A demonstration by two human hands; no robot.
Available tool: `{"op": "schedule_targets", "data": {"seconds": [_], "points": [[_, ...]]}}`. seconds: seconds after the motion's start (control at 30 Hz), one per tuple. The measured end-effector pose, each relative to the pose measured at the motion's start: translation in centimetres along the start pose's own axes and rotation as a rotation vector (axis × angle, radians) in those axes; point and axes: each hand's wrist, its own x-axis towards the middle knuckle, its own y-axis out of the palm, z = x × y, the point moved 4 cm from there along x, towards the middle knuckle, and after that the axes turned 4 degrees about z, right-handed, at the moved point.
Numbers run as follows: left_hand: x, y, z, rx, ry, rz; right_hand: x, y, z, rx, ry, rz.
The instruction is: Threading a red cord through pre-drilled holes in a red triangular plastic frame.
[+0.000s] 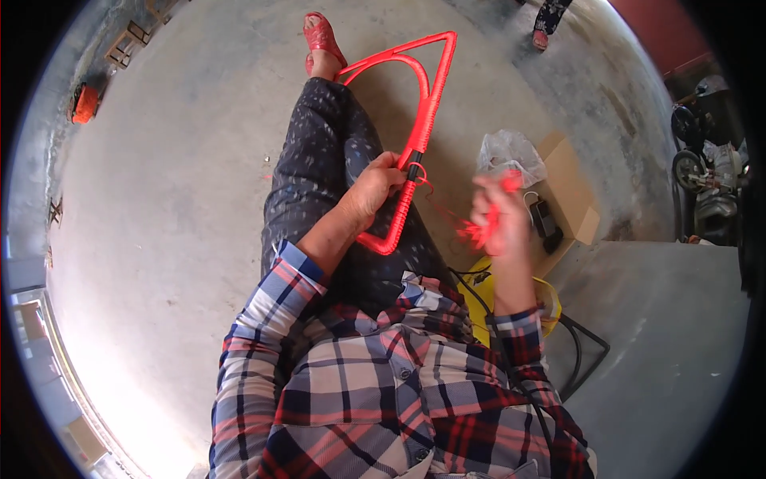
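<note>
A frame wrapped in red strip [435, 94] rests across my lap, angular outside with a curved bar inside. My left hand [375, 188] is closed round its side, next to a short black stretch [415, 163] where no red wrapping shows. A loop of red strand goes round the frame there. From it a thin strand runs right to my right hand [504, 215], which is raised off the frame and smeared by motion. That hand is closed on a loose bundle of red strand [479, 233], with parts sticking out above and below the fingers.
To the right stand an open cardboard box [568, 188], a clear plastic bag [511, 153] and a black device [546, 222] with a cable. A yellow seat [476, 299] with black legs is beside me. Another person's foot [540, 39] shows far off; a motorcycle [710, 180] stands right.
</note>
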Motion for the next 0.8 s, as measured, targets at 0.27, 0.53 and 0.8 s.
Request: {"op": "schedule_targets", "data": {"seconds": [0.27,0.53,0.8], "points": [[1.2,-0.5,0.9,-0.090,-0.029,0.005,0.5,7.0,0.3,-0.420,-0.059,0.267],[1.2,-1.0,0.9,-0.015,-0.047,0.013,-1.6,8.5,2.0,-0.207,0.105,0.275],[-5.5,3.5,-4.6,0.962,0.861,-0.315,-3.0,9.0,3.6,-0.523,0.093,0.691]]}}
